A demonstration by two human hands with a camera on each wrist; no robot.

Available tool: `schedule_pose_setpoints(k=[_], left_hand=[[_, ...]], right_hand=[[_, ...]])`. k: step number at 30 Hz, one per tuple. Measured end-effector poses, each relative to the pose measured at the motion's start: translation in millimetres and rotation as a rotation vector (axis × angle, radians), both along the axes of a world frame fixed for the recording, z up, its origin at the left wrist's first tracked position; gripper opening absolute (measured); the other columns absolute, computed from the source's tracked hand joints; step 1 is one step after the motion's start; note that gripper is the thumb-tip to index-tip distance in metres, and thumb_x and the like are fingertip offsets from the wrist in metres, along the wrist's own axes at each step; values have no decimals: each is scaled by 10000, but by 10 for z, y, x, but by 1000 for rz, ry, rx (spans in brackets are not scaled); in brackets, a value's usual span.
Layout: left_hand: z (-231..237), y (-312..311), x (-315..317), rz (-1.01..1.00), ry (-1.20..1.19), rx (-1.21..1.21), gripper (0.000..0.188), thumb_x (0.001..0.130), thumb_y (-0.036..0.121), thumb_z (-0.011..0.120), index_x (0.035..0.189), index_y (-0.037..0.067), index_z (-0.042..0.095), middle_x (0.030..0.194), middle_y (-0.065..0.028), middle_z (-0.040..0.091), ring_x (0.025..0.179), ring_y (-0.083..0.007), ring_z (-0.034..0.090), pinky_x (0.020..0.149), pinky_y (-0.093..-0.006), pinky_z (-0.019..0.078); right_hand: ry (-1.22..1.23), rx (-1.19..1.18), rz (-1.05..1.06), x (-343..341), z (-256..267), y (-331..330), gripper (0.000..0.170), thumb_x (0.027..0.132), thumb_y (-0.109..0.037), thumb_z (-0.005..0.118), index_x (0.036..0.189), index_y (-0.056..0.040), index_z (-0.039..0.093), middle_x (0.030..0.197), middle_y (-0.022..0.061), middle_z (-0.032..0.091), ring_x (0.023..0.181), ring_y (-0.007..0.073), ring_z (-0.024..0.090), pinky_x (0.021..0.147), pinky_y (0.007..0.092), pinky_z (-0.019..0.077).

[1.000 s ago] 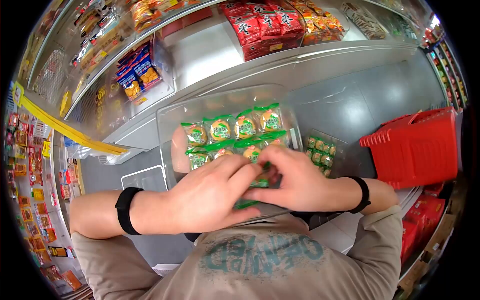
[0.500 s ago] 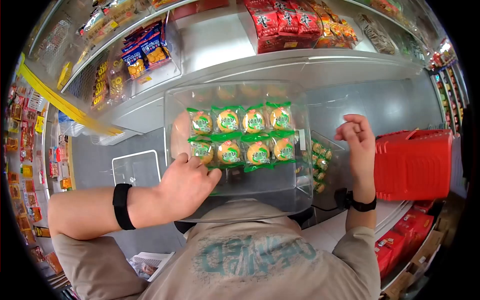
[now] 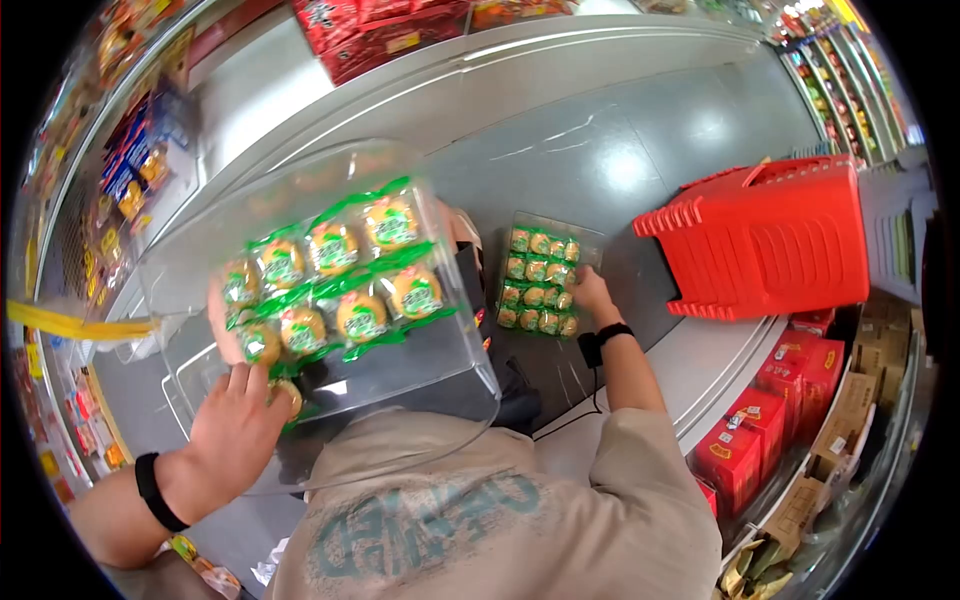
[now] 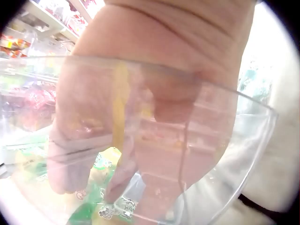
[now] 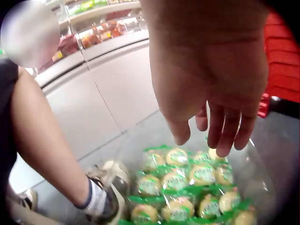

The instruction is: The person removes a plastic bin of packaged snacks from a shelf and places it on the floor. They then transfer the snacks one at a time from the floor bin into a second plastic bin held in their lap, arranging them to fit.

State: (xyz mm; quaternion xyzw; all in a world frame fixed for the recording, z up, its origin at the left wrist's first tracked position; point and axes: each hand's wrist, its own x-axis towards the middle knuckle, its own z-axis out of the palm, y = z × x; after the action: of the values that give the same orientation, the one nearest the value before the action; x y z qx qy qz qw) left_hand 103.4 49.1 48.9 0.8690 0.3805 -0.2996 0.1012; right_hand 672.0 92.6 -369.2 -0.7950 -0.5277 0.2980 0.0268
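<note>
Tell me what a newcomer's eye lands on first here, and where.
Probably the bright red basket, at the right of the head view. Next, the clear bin left of centre, with rows of green-wrapped cakes. Then the smaller-looking clear tray of similar packs on the floor, the right hand at its right side.
</note>
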Motion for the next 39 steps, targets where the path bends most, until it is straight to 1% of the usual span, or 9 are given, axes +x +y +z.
schedule_pose_setpoints(k=[1, 4, 7, 11, 16, 25, 33, 36, 39], left_hand=[[20, 20, 25, -19, 50, -5, 292, 784, 119, 677, 1051, 62, 571, 1049, -171, 543, 980, -316, 580, 722, -411, 510], [62, 73, 54, 41, -1, -82, 275, 797, 118, 664, 1051, 64, 573, 982, -146, 552, 860, -295, 602, 703, -404, 497], [72, 109, 124, 64, -53, -102, 351, 804, 157, 687, 1132, 89, 580, 943, -137, 555, 801, -287, 620, 698, -400, 507], [142, 72, 150, 45, -29, -96, 457, 817, 170, 676, 1258, 130, 566, 956, -140, 561, 799, -286, 630, 688, -403, 516], [135, 78, 67, -59, -8, -61, 484, 825, 136, 611, 1305, 103, 560, 970, -129, 583, 779, -247, 624, 672, -356, 500], [90, -34, -44, -130, -48, 64, 411, 840, 175, 597, 1242, 89, 610, 898, -61, 570, 772, -201, 602, 654, -313, 457], [10, -95, -143, -121, -60, 54, 377, 863, 172, 586, 1231, 94, 614, 914, -71, 577, 798, -211, 622, 653, -330, 467], [-46, -129, -194, -138, -100, 89, 320, 866, 178, 591, 1172, 90, 622, 888, -81, 580, 761, -215, 626, 639, -326, 464], [-52, -136, -179, -103, -89, 35, 242, 845, 147, 608, 1076, 76, 622, 881, -116, 604, 732, -254, 658, 623, -359, 508]], right_hand=[[10, -107, 24, -35, -70, -28, 657, 802, -310, 785, 1359, -73, 528, 1272, 262, 621, 1170, 400, 615, 969, 457, 506], [13, -205, -89, -152, -283, -58, 835, 796, -268, 805, 1510, -173, 383, 1415, 264, 512, 1245, 412, 563, 1009, 467, 491], [-13, -246, -181, -203, -562, -1, 918, 805, -228, 798, 1568, -246, 286, 1477, 257, 447, 1281, 408, 538, 1040, 474, 480], [210, -12, -120, -149, -1114, -16, 861, 747, -219, 824, 1500, -124, 418, 1375, 257, 559, 1271, 415, 546, 1035, 464, 491], [-8, -115, -231, -319, -849, 118, 525, 867, -13, 588, 1365, -132, 470, 1517, 275, 367, 1294, 459, 496, 1054, 506, 456], [-70, -157, -203, -265, -445, 77, 631, 781, -208, 801, 1321, -104, 491, 1305, 241, 543, 1176, 437, 580, 968, 495, 504], [84, 225, -160, -100, 6, 102, 625, 727, -285, 853, 1232, -47, 573, 1087, 220, 694, 1044, 394, 669, 885, 471, 526], [117, 405, -138, -75, 289, 228, 550, 731, -243, 859, 1174, -42, 601, 926, 141, 690, 853, 244, 671, 770, 373, 538], [120, 447, -99, -235, 1028, 408, 563, 741, -224, 861, 1212, -37, 616, 808, 78, 613, 717, 203, 598, 689, 339, 511]])
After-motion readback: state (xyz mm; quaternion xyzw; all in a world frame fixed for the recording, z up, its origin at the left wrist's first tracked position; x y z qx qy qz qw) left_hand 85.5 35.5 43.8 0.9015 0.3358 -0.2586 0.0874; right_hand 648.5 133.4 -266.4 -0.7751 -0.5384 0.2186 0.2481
